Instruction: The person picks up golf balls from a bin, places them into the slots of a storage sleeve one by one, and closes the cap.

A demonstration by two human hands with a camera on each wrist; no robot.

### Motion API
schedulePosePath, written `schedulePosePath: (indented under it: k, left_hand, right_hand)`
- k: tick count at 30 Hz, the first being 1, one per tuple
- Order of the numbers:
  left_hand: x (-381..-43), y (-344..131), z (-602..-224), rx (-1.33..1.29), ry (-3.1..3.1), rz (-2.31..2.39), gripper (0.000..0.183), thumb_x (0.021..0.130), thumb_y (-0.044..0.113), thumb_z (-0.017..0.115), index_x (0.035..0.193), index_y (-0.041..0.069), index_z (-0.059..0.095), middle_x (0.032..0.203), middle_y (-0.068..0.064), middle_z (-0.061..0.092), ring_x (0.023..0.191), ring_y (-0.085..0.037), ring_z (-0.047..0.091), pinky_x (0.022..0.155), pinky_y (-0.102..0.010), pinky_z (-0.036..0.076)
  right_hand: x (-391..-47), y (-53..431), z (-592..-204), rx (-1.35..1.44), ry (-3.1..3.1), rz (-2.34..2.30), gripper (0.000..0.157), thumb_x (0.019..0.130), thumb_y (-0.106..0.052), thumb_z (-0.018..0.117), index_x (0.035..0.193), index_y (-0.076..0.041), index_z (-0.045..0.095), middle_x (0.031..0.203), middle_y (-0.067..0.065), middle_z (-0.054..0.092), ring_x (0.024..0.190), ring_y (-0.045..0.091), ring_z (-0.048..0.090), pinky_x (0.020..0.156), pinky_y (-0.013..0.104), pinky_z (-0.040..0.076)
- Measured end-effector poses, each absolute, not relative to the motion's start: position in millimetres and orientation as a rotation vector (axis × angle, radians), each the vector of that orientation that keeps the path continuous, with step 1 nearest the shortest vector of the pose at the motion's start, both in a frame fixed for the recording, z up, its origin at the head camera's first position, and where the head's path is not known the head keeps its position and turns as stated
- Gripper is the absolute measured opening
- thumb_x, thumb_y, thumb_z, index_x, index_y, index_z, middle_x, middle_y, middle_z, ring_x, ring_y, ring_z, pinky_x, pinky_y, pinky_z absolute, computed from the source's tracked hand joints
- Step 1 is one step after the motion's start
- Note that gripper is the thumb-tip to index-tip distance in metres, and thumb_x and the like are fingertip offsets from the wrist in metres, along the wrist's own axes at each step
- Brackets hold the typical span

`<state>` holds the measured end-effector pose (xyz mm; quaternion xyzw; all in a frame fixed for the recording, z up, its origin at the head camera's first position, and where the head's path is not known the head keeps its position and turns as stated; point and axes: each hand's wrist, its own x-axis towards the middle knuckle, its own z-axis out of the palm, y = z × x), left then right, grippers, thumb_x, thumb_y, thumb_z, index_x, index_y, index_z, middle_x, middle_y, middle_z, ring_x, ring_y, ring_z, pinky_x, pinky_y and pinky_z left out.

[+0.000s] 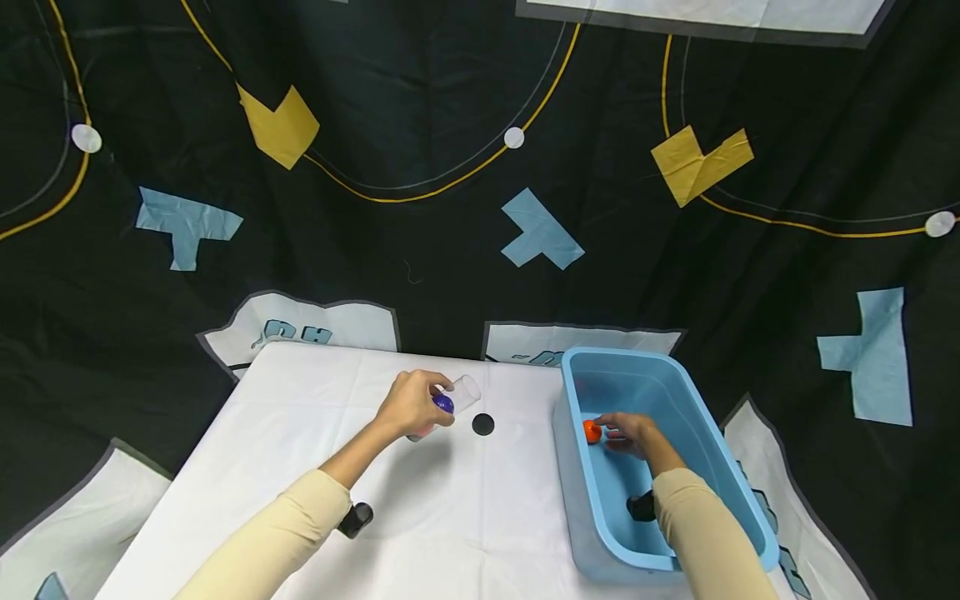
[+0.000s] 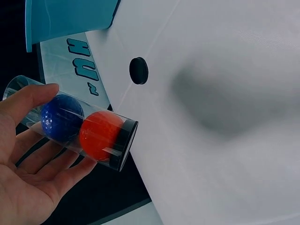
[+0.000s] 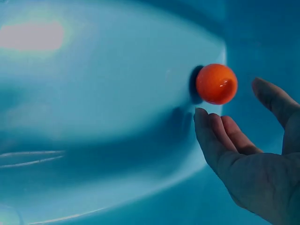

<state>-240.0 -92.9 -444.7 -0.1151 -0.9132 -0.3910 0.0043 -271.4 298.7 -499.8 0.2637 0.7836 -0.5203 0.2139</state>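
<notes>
Above the white table, my left hand point(image 1: 411, 406) grips a clear tube point(image 1: 467, 390), which is tilted. In the left wrist view, a blue ball point(image 2: 62, 118) and a red-orange ball point(image 2: 100, 136) sit inside it, the red-orange one against the black end cap point(image 2: 124, 144). My right hand point(image 1: 628, 433) reaches down into the light blue bin point(image 1: 564, 433). An orange ball point(image 3: 216, 84) lies on the bin floor near its wall. In the right wrist view, the right thumb and fingers are spread near this ball, with a gap visible and nothing held.
A black disc point(image 1: 483, 424) lies on the white table point(image 1: 517, 500), between the tube and the bin. Behind the table hangs a dark cloth point(image 1: 420, 267) with blue and yellow tape shapes. The bin's raised walls surround the right hand.
</notes>
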Motion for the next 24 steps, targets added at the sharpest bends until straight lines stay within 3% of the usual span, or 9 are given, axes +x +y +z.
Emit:
schedulePosePath:
  k: [9, 24]
  left_hand:
    - [-240, -96, -447, -0.341, -2.872, -1.209, 0.045, 0.064, 0.009, 0.092, 0.107, 0.007, 0.077, 0.096, -0.016, 0.078, 0.085, -0.027, 0.076, 0.073, -0.035, 0.062]
    - [-243, -97, -446, -0.330, -2.871, -1.196, 0.046, 0.064, 0.010, 0.092, 0.108, 0.007, 0.077, 0.096, -0.015, 0.078, 0.085, -0.027, 0.076, 0.075, -0.036, 0.061]
  right_hand:
    - [-277, 295, -503, 0.758, 2.130, -1.400, 0.071, 0.095, -0.019, 0.067, 0.148, 0.013, 0.031, 0.141, 0.037, 0.044, 0.118, 0.041, 0.061, 0.101, 0.041, 0.054]
    - [-284, 288, -522, 0.829, 2.146, -1.421, 0.062, 0.095, -0.018, 0.066, 0.143, 0.012, 0.040, 0.123, 0.030, 0.054, 0.097, 0.031, 0.066, 0.092, 0.035, 0.058]
